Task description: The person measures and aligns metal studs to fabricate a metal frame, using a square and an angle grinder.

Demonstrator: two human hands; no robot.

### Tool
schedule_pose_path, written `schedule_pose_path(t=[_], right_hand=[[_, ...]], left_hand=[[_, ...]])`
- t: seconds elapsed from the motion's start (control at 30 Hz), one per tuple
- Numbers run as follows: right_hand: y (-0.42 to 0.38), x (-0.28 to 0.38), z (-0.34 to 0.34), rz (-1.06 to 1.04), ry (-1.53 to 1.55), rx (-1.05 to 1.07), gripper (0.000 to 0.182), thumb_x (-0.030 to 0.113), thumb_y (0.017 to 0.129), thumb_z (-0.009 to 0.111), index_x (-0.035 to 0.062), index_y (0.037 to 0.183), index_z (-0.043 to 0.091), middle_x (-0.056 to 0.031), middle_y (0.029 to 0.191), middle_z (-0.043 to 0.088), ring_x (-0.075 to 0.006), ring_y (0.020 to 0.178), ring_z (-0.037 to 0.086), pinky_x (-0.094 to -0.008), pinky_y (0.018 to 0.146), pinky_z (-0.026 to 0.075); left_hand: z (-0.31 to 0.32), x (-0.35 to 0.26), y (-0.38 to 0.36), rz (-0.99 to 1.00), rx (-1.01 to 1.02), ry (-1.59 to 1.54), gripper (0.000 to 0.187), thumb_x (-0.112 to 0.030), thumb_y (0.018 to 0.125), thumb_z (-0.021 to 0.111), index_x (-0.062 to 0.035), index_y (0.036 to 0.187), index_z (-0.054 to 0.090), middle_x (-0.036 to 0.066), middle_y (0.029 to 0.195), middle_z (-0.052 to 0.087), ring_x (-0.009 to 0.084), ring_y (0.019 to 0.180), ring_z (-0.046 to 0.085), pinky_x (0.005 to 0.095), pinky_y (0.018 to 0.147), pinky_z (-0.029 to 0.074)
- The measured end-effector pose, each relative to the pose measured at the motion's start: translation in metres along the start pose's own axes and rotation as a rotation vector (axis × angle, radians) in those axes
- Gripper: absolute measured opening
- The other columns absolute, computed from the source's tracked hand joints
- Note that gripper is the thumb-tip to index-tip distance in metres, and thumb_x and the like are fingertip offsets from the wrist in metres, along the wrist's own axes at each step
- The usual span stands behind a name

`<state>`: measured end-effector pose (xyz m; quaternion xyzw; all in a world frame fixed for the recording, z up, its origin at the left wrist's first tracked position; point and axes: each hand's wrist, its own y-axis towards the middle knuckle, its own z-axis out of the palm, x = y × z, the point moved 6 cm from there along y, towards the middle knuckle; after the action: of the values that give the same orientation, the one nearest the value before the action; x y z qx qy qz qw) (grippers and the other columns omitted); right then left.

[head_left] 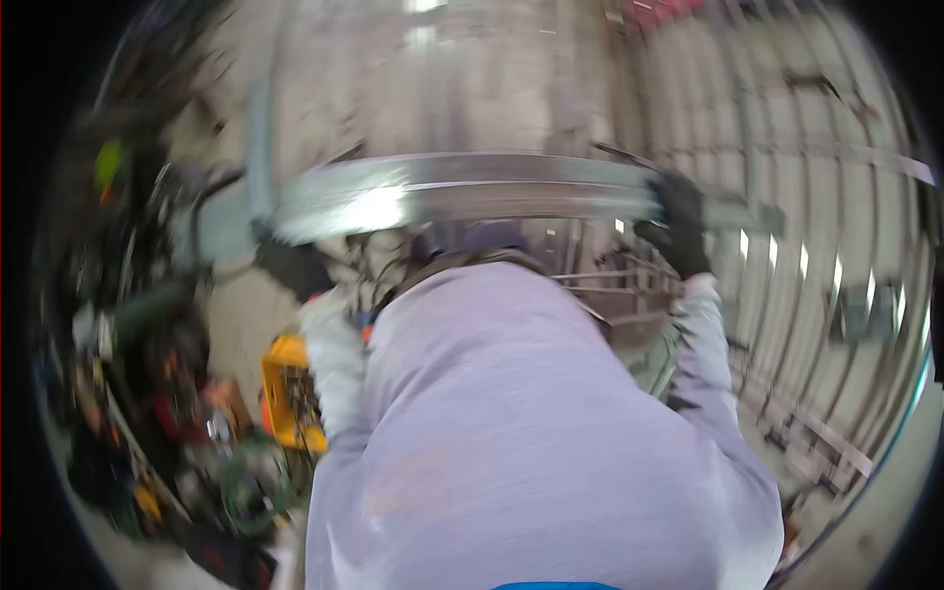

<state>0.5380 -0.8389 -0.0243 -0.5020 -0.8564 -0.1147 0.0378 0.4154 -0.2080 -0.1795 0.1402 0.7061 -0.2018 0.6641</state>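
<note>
A long galvanised metal beam (472, 187) runs crosswise in front of my body, blurred by motion. In a dark glove, my left hand (293, 264) grips its lower edge near the left end; the fingers are smeared. My right hand (678, 224), also dark-gloved, is closed round the beam near its right end. Narrower metal uprights (260, 147) meet the beam at its left and right parts. Light sleeves and a light shirt (531, 413) fill the lower middle of the view.
An orange-yellow case or frame (285, 393) stands below my left arm. Tools, a coiled green hose (254, 487) and other clutter lie at the left. Rows of long metal bars (816, 197) extend along the right. Concrete floor (492, 88) shows beyond the beam.
</note>
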Motion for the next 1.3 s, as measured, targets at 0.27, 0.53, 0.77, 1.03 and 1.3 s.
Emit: schedule_pose_path(t=[0.27,0.53,0.77,1.03,1.3], right_hand=[[0.002,0.005,-0.011,0.146,-0.052,-0.008,0.072,0.040,0.065,0.093,0.0102,0.127,0.071,-0.0154,0.146,0.065,-0.0394,0.135,0.057,-0.0530,0.119,0.036],[-0.004,0.007,-0.002,0.110,-0.107,-0.004,0.071,0.046,0.071,0.090,0.0132,0.130,0.068,-0.0131,0.143,0.064,-0.0386,0.130,0.061,-0.0626,0.118,0.035],[-0.007,0.010,0.005,0.115,-0.207,0.013,0.071,0.045,0.076,0.088,0.0108,0.134,0.067,-0.0153,0.146,0.062,-0.0391,0.135,0.056,-0.0652,0.121,0.032],[-0.009,0.009,-0.003,0.116,-0.033,0.026,0.066,0.045,0.080,0.085,0.0076,0.132,0.065,-0.0190,0.142,0.061,-0.0431,0.133,0.054,-0.0611,0.119,0.033],[0.060,0.080,0.008,0.118,0.557,0.117,0.072,0.037,0.098,0.069,-0.0024,0.155,0.052,-0.0205,0.157,0.056,-0.0361,0.147,0.051,-0.0457,0.124,0.036]], left_hand=[[-0.002,-0.019,0.012,0.002,0.081,0.080,0.053,-0.041,0.116,0.046,0.0062,0.138,0.056,0.019,0.121,0.070,0.0270,0.100,0.068,0.0416,0.091,0.059],[0.003,-0.018,0.020,-0.013,0.097,0.095,0.051,-0.037,0.116,0.046,0.0059,0.142,0.054,0.018,0.122,0.069,0.0263,0.102,0.068,0.0404,0.093,0.058],[0.001,-0.008,0.018,-0.039,0.113,0.112,0.049,-0.033,0.116,0.046,0.0058,0.145,0.053,0.018,0.123,0.068,0.0257,0.104,0.067,0.0394,0.095,0.058],[-0.011,0.030,0.024,-0.109,0.164,0.045,0.048,-0.029,0.116,0.046,0.0056,0.148,0.051,0.018,0.124,0.068,0.0251,0.106,0.067,0.0382,0.097,0.057],[0.016,-0.049,-0.033,-0.299,-0.064,-0.532,0.073,-0.072,0.103,0.057,-0.0098,0.141,0.060,0.001,0.114,0.064,0.0159,0.100,0.060,0.0345,0.089,0.054]])
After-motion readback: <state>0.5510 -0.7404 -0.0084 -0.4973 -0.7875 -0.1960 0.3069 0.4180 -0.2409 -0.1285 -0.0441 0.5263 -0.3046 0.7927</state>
